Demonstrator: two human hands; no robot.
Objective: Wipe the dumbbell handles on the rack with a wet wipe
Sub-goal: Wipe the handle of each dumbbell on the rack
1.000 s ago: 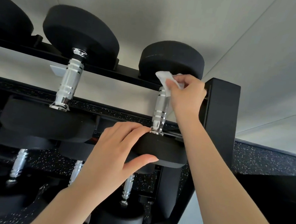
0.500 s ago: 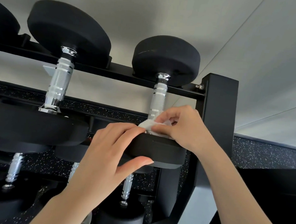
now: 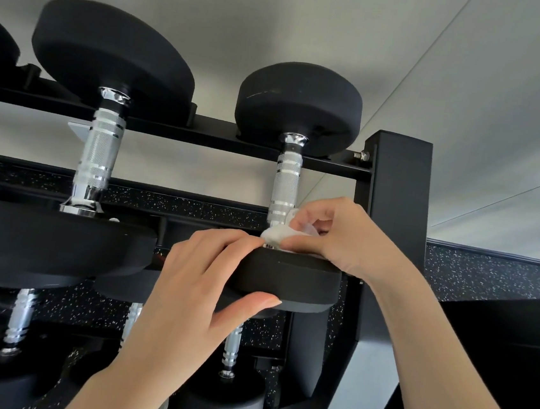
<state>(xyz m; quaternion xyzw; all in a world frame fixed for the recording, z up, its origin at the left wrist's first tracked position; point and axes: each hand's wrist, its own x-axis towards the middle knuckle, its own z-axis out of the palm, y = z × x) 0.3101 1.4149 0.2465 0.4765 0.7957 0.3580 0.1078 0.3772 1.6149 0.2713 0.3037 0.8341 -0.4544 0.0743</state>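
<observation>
Head view: right hand (image 3: 341,238) has a bunched white wet wipe (image 3: 277,235) pinched between thumb and fingers, pressed against the near end of the chrome handle (image 3: 284,186) of the rightmost top-row dumbbell, right where the handle meets the near weight head (image 3: 287,281). Left hand (image 3: 197,283) grips that same near head: fingers curled over its top edge, thumb tip on its front face, fingertips just beside the wipe. Dumbbell sits on the black rack (image 3: 396,191), far head (image 3: 299,107) resting behind the rear rail, next to the rack's right upright post with a bolt showing at the rail joint. Handle above the wipe is bare, knurled with smooth rings. To the left on the same tier, a bigger dumbbell (image 3: 100,156) with its own chrome handle, well apart from both hands; a third head is cut off at the left frame edge. Lower tier shows more dumbbells with chrome handles, partly hidden behind the left forearm. Speckled black flooring beyond the rack, pale wall panels behind.
</observation>
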